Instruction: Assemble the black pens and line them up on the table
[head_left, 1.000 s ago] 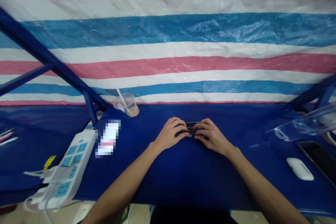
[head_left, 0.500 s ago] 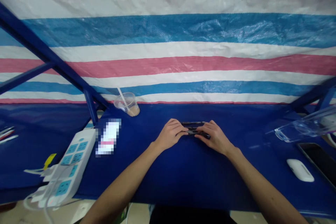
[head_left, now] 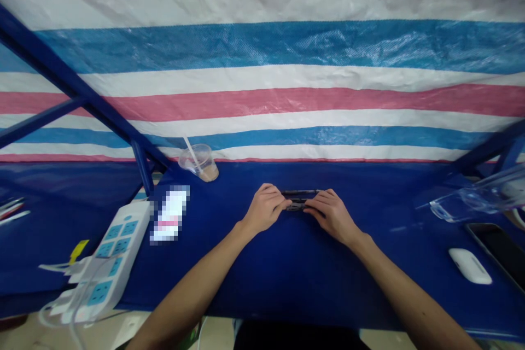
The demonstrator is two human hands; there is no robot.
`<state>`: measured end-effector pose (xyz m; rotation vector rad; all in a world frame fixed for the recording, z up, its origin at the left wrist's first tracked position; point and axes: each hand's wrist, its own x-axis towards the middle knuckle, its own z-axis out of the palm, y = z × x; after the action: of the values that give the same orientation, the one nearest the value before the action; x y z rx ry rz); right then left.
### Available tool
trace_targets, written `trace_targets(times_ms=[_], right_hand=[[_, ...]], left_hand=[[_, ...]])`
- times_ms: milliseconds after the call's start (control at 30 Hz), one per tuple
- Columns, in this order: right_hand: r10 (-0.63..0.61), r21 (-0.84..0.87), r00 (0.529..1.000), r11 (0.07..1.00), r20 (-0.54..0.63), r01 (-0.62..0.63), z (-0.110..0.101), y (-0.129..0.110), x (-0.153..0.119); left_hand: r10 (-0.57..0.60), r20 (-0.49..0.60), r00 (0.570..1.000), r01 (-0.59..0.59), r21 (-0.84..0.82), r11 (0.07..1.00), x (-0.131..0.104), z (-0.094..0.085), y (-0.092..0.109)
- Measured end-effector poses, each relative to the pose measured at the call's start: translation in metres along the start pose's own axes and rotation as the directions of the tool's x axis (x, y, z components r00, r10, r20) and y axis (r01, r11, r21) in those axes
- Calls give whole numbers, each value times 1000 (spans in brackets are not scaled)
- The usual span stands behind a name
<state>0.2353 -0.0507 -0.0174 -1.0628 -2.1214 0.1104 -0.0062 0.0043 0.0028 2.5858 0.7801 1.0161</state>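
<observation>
Several slim black pens (head_left: 296, 206) lie side by side across the middle of the blue table, spanning the space between my hands. My left hand (head_left: 266, 209) is closed around their left ends, thumb and fingertips pinching. At the opposite ends, my right hand (head_left: 331, 213) grips them with curled fingers. The farthest black pen (head_left: 300, 192) sits slightly apart from the nearer ones, with a thin gap showing the table. My fingers hide both ends of the pens, so their tips and caps cannot be made out.
To the left are a tilted plastic cup (head_left: 200, 163) with a straw, a blurred-out bright phone-like rectangle (head_left: 170, 213) and a white power strip (head_left: 117, 262) with cables. On the right lie a white earbud case (head_left: 470, 266), a dark phone (head_left: 498, 251) and a clear plastic container (head_left: 471, 199).
The nearest black pen, which stuck out at a slant under my right hand, now lies in line with the others. My right fingers have closed in around the ends.
</observation>
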Motion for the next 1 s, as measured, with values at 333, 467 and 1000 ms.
trace_targets(times_ms=[333,467,1000], right_hand=[[19,-59,999,998,34,-17,-3,6,-3],[9,8,998,1000,55,-9,-3,7,-4],[63,125,998,990,9,-64,-1,3,-3]], left_hand=[[-20,42,999,21,-19,1000,1,-1,1],[-8,25,1000,8,-22,1000,1,0,2],[35,50,998,-33,-32,999,2,0,0]])
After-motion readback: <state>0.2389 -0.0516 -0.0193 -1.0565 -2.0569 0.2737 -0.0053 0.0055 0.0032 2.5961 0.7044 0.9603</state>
